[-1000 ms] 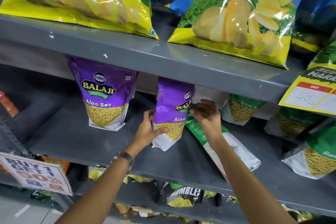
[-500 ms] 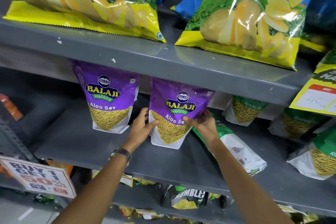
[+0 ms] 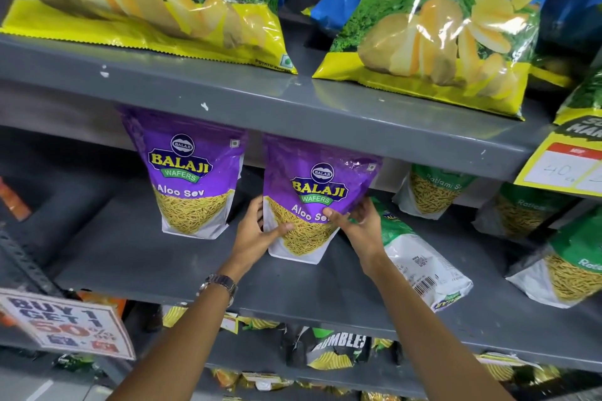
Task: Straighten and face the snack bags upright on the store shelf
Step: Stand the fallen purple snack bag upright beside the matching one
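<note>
A purple Aloo Sev bag stands upright on the grey middle shelf, its front facing me. My left hand grips its left lower edge and my right hand grips its right edge. A second purple Aloo Sev bag stands upright to its left, apart from my hands. Just right of my right hand a green and white bag lies flat on its front, barcode up. Green Ratlami Sev bags lean further right.
Large chip bags lie on the upper shelf. A yellow price tag hangs at the right. A "Buy 1 Get 1" sign sticks out at lower left. Dark snack bags fill the shelf below.
The purple bag in my hands has turned from edge-on to facing front and now stands upright. My right hand moved from its top to its right side.
</note>
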The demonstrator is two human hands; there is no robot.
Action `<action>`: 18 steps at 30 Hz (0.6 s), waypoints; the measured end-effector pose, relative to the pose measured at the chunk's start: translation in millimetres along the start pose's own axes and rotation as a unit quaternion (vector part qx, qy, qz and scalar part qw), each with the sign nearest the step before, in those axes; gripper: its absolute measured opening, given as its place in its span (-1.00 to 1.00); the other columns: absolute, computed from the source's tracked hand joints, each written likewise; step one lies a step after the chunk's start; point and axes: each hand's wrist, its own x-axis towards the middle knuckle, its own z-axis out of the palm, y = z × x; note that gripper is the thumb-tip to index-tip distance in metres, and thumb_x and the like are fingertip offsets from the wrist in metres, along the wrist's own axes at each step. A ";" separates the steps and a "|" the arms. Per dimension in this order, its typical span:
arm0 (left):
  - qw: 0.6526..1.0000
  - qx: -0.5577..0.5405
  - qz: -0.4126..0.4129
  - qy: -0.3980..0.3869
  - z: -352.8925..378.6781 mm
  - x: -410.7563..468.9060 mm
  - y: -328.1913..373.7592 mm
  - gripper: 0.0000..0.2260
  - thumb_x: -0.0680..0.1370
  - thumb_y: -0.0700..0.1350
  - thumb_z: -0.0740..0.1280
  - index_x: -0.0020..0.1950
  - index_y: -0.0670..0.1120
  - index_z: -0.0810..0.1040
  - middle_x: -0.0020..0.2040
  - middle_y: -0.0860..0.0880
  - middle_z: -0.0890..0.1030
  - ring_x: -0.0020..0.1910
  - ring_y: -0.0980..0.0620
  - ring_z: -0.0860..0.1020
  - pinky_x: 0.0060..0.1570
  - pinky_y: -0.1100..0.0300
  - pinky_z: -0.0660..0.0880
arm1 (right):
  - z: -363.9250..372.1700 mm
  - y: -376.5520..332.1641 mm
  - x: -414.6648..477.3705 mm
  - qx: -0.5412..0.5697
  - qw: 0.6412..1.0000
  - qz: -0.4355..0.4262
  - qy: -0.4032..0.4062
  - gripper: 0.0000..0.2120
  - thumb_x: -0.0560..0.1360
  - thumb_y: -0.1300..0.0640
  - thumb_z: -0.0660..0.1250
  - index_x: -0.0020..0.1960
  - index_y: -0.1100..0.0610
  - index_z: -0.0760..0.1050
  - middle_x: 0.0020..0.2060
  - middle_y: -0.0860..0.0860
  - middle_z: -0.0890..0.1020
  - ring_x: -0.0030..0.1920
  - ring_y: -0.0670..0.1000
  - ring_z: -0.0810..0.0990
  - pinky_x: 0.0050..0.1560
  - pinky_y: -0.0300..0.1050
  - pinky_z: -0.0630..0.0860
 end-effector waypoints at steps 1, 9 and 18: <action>1.000 0.000 0.004 0.010 2.0 -1.9 -0.8 -0.46 0.26 0.02 0.54 0.16 0.23 0.39 0.17 0.13 0.58 0.17 0.17 0.54 0.18 0.17 0.47 | -1.1 0.7 -1.0 -0.001 1.000 -0.002 0.000 -0.56 0.25 0.22 0.57 0.02 0.03 0.47 -0.04 -0.05 0.65 -0.04 -0.07 0.63 -0.12 -0.33 0.57; 0.982 -0.062 0.014 0.178 23.1 -28.8 5.9 -0.42 0.39 -0.21 0.47 0.34 -0.05 0.31 0.34 -0.03 0.42 0.29 0.09 0.44 0.27 0.16 0.37 | -57.2 3.3 -7.6 -0.061 0.995 -0.044 0.069 -0.61 0.36 0.22 0.50 0.12 0.12 0.45 0.00 0.03 0.61 0.01 -0.02 0.60 0.04 -0.17 0.53; 0.944 -0.109 -0.294 0.099 196.7 -68.7 24.4 -0.69 0.44 -0.19 0.43 0.12 -0.20 0.44 0.06 -0.16 0.47 0.02 -0.06 0.51 -0.06 0.17 0.47 | -180.7 20.2 35.2 -0.372 0.908 0.184 0.061 -0.64 0.49 0.02 0.33 0.18 0.22 0.54 0.16 0.27 0.60 0.19 0.29 0.54 0.10 0.01 0.47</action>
